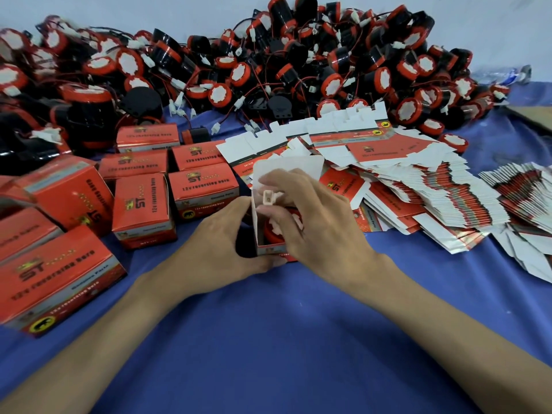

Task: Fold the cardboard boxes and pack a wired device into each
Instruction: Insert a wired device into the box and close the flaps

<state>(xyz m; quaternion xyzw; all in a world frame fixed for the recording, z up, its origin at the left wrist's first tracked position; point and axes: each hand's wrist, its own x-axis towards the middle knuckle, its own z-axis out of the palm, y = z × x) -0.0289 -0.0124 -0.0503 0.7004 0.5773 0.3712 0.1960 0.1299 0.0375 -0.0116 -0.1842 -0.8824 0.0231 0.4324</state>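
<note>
Step in hand: loading. One open box [257, 225] stands on the blue cloth [268, 339] at centre, lid flap up and white inside showing. A wired device [272, 232], red-rimmed, already sits down in it.

Left hand [230, 240]: fingers curled round the box's left wall and lower edge, thumb along the near base, steadying it upright.

Right hand [316, 219]: arched over the mouth from the right, wrist low. Two fingertips [270, 182] appear to pinch the white connector [266, 196] just above the opening. The lead itself is hidden behind the fingers.

Next move, as I judge it: tuck connector and lead down beside the device so nothing stands proud, then fold the side tabs and close the lid flap. Left grip needs to hold firm against the push.

Around: closed boxes [143, 210] to the left, flat box blanks [418, 198] fanned out right, loose device heap [268, 55] behind
</note>
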